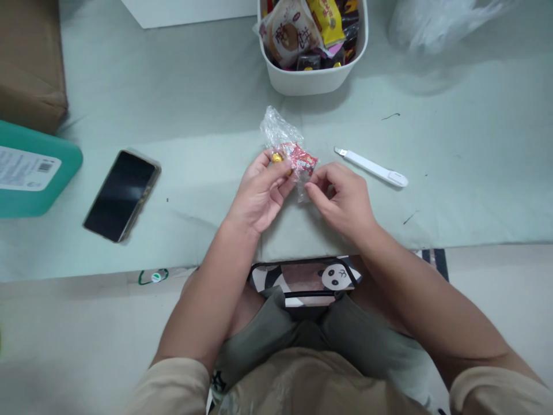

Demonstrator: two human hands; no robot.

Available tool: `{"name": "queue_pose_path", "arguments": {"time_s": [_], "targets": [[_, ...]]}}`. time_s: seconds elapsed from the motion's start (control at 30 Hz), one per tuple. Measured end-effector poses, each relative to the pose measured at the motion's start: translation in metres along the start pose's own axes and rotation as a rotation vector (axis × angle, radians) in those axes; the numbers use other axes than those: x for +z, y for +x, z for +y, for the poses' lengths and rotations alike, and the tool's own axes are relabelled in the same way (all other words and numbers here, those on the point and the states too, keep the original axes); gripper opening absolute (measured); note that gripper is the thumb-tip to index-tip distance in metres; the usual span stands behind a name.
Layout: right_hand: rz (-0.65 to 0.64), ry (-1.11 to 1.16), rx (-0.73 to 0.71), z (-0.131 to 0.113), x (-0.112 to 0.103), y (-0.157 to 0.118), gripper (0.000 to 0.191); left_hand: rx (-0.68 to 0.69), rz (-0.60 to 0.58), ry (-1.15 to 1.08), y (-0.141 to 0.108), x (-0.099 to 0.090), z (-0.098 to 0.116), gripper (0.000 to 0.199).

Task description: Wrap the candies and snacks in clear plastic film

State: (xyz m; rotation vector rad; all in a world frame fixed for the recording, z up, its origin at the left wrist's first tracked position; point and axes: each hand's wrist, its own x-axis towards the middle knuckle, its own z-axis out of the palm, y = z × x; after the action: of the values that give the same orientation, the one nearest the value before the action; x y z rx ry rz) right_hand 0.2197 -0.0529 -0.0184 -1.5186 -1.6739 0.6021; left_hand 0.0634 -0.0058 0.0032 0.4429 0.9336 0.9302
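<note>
Between my hands is a clear plastic bag (276, 128) with a red-wrapped snack (304, 157) and a gold-wrapped candy (277, 157) showing in it. My left hand (265, 193) grips the bag from the left, thumb across its front. At the bag's lower right edge, my right hand (341, 196) pinches the clear plastic between thumb and curled fingers. A white utility knife (372, 167) lies to the right of my right hand, its blade end pointing left.
A white bin (317, 83) of packaged snacks stands beyond my hands. On the left lie a phone (122, 196), a teal container (52, 178) and a cardboard box (32, 69). Crumpled clear plastic (432, 26) sits at the back right. The table's front edge runs just before my lap.
</note>
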Motion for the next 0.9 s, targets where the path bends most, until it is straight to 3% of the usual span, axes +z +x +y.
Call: {"name": "queue_pose_path", "arguments": {"time_s": [0.07,0.13,0.23,0.33,0.53,0.77,0.9], "targets": [[0.078,-0.006,-0.023,0.002,0.0,0.0,0.013,0.005,-0.046,0.017,-0.001,0.0,0.0,0.032],[0.137,0.059,-0.003,0.005,0.0,0.0,0.027,0.0,-0.087,0.041,-0.002,0.0,0.0,0.043],[0.064,0.269,0.131,0.009,0.0,0.0,0.042,-0.027,-0.121,0.076,-0.005,0.0,0.0,0.05],[-0.011,0.425,0.233,0.012,-0.001,0.0,0.043,-0.033,-0.142,0.087,-0.006,-0.002,0.001,0.051],[0.013,0.478,0.278,0.013,-0.006,0.005,0.037,-0.003,-0.155,0.122,-0.004,-0.005,0.002,0.05],[-0.05,0.62,0.405,0.016,-0.003,0.006,0.037,-0.048,-0.085,0.151,-0.001,-0.006,0.005,0.042],[-0.169,0.806,0.507,0.015,-0.005,0.007,0.052,0.02,0.031,0.105,0.001,-0.009,0.01,0.04]]}}
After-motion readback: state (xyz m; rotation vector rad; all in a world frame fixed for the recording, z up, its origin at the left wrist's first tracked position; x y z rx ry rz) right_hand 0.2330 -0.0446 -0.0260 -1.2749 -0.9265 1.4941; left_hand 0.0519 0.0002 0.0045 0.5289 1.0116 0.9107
